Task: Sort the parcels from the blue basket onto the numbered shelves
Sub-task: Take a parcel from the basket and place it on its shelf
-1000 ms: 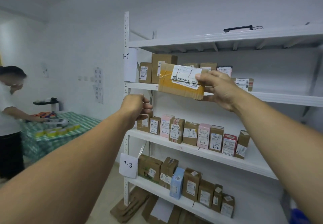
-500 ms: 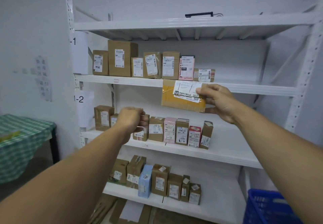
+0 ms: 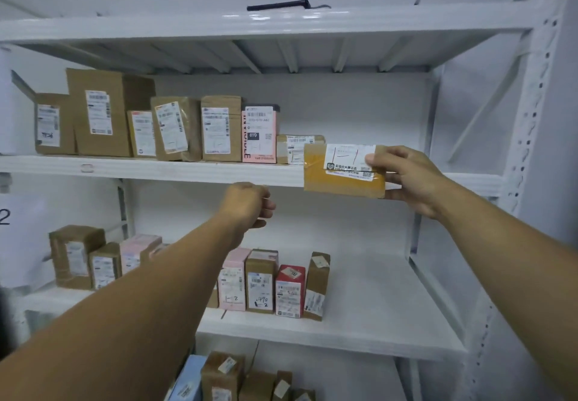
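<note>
Cardboard parcel (image 3: pixel 341 177) looks light and stiff, right hand (image 3: pixel 409 178) pinching its right end; left hand (image 3: pixel 247 203) curled, empty.

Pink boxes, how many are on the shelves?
3: one pink cardboard box on the upper shelf; two on the middle shelf, one left and one right of the left forearm, which may hide more.

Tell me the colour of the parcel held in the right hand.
The parcel is brown cardboard under yellowish tape with a white label; head view shows it.
</note>
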